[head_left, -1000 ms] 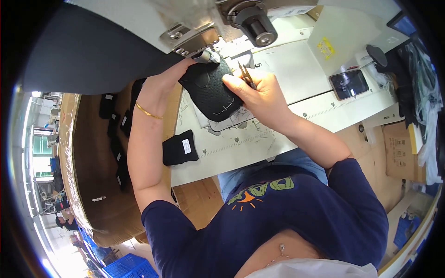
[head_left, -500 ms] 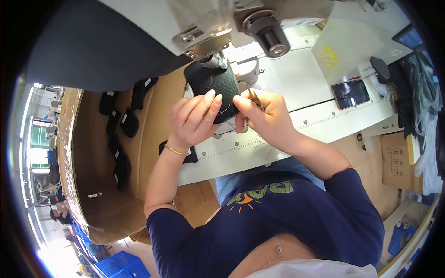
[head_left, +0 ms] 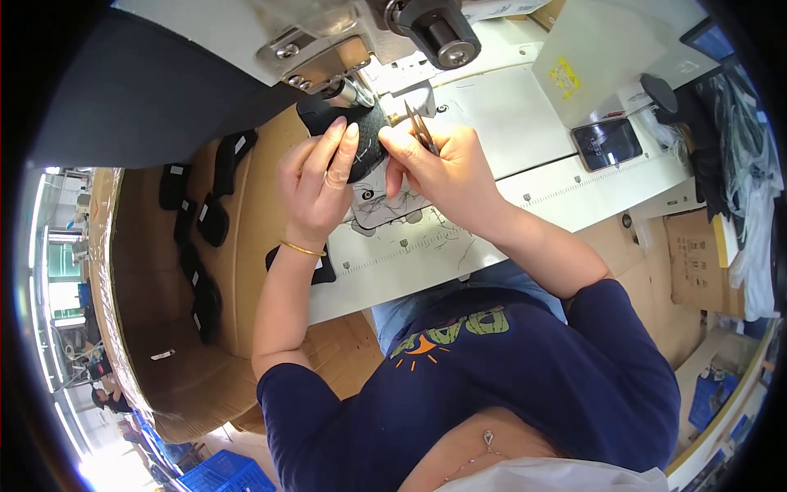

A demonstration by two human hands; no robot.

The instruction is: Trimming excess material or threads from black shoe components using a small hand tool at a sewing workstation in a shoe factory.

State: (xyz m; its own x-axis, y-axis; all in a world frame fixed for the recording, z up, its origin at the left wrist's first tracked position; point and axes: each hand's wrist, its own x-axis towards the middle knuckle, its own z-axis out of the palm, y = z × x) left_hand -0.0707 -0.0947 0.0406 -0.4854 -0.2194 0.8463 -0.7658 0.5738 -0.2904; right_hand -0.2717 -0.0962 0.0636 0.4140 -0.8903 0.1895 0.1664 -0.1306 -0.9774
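A black textured fabric piece (head_left: 366,141) lies under the sewing machine's presser foot area (head_left: 351,93). My left hand (head_left: 318,182) is closed on its left side, fingers pressed on top; the thumb is hidden. My right hand (head_left: 447,168) holds dark thread snips (head_left: 421,127), their two pointed blades slightly apart and pointing away from me. The right thumb and finger are pinched at the piece's right edge. What they pinch there, if anything, is too small to make out.
Loose thread ends lie on the white machine table (head_left: 508,213) in front of the needle area. A large cardboard box (head_left: 238,271) at left holds several black pieces (head_left: 213,220). Another black piece (head_left: 321,266) rests at the table's left edge. A phone (head_left: 607,143) lies at right.
The view has shifted, so the machine sits higher and further left. My hands have moved slightly apart, showing more table and loose thread between them. Both grips continue.
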